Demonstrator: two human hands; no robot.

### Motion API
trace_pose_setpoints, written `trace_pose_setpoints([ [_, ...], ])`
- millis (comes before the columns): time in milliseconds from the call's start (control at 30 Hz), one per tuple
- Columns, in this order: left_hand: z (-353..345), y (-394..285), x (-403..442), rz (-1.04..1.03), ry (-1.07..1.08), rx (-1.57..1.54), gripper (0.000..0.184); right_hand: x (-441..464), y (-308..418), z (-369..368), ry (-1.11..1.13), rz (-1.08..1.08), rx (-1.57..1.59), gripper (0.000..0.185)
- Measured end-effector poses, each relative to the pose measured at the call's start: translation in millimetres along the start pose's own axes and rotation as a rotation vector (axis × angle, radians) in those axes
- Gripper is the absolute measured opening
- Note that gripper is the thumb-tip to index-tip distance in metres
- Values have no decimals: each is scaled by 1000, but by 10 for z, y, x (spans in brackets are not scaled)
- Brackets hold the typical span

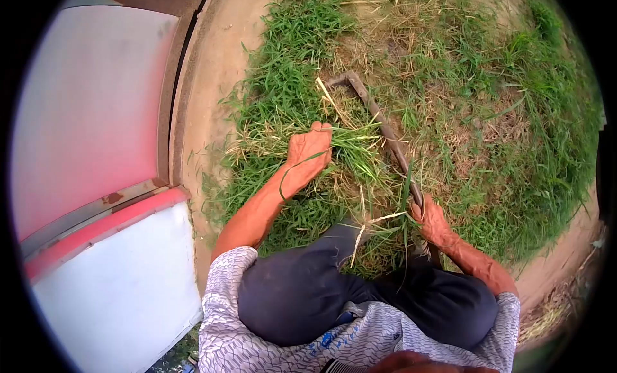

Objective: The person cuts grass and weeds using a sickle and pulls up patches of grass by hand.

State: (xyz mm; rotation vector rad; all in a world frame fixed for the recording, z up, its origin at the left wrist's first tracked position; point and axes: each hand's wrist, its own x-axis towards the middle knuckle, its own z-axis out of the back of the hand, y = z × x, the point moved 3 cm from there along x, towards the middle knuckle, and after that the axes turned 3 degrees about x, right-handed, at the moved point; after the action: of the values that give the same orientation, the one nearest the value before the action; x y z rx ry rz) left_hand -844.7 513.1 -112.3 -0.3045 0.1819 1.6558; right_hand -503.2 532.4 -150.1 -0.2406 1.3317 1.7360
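My left hand (310, 148) is closed round a bunch of grass (353, 148), its green blades out to the right and pale stems to the left. The fingers of my right hand (432, 220) wrap round the lower end of a long-handled sickle (389, 132). From there the dark handle slants up and left, and its bent head (347, 78) lies over the grass beyond my left hand. A few pale stalks (363, 224) hang between my hands, above my knees.
Green grass (289, 45) grows ahead, with dry brownish patches (504, 119) at the right. A red and white metal panel (122, 263) stands on the left beside a bare earth strip (218, 58). My bent knees (289, 292) are close below my hands.
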Motion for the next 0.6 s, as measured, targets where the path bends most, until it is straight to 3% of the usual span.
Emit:
trace_pose_setpoints([
  [67, 104, 37, 229, 92, 29, -6, 40, -372, -207, -142, 45, -130, 18, 39],
  [267, 114, 341, 496, 85, 138, 201, 66, -107, 20, 178, -127, -7, 203, 44],
  [300, 89, 408, 493, 65, 199, 157, 56, 70, 17, 208, -191, 58, 223, 44],
  [333, 80, 454, 492, 62, 201, 167, 56, 223, 122, 265, -171, -36, 255, 45],
  [400, -28, 592, 433, 222, 363, 188, 37, 522, 321, 317, -124, -117, 254, 46],
  [433, -143, 669, 356, 90, 190, 208, 19, 653, 367, 291, -135, -89, 173, 46],
  [500, -78, 688, 234, 95, 180, 156, 16, 531, 504, 214, -75, -86, 100, 43],
  [600, -80, 670, 128, 79, 102, 92, 12, -69, 51, -27, 1, -144, 51, 39],
])
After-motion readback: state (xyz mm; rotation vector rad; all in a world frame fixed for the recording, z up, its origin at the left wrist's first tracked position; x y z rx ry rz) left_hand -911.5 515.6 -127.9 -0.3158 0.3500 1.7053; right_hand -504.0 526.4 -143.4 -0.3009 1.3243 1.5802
